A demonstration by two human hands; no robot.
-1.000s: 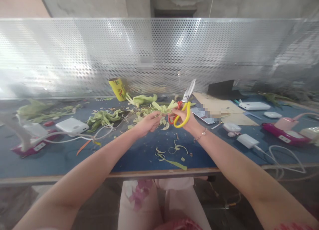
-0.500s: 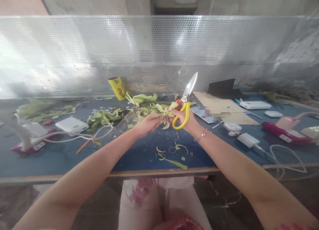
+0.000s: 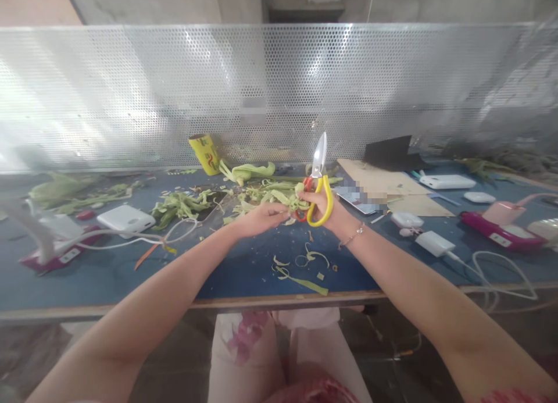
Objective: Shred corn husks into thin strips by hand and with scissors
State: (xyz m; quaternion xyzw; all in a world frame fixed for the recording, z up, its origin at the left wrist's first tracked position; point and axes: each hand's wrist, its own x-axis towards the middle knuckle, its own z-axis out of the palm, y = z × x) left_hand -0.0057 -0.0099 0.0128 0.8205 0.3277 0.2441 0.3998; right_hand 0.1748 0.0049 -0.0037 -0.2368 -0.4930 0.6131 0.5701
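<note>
My left hand is closed, its fingertips pinching the near side of a bunch of pale green leaf strips. From the other side my right hand meets it, thumb and fingers against the same strips. Scissors with one yellow and one red handle hang on my right hand, blades together and pointing up and away from me. The fingers partly hide the red handle and the bunch. Behind the hands lie more green leaves and stalks, and a leafy heap is to the left.
A yellow can leans near the perforated metal screen. On the right are a phone, cardboard, a white charger and a magenta power strip. A white box with cables lies left. Scraps lie near the front edge.
The scissors have swung from leaning right to nearly upright as my right hand turned. The bunch between my hands has shifted slightly in the fingers, and both hands stay close together.
</note>
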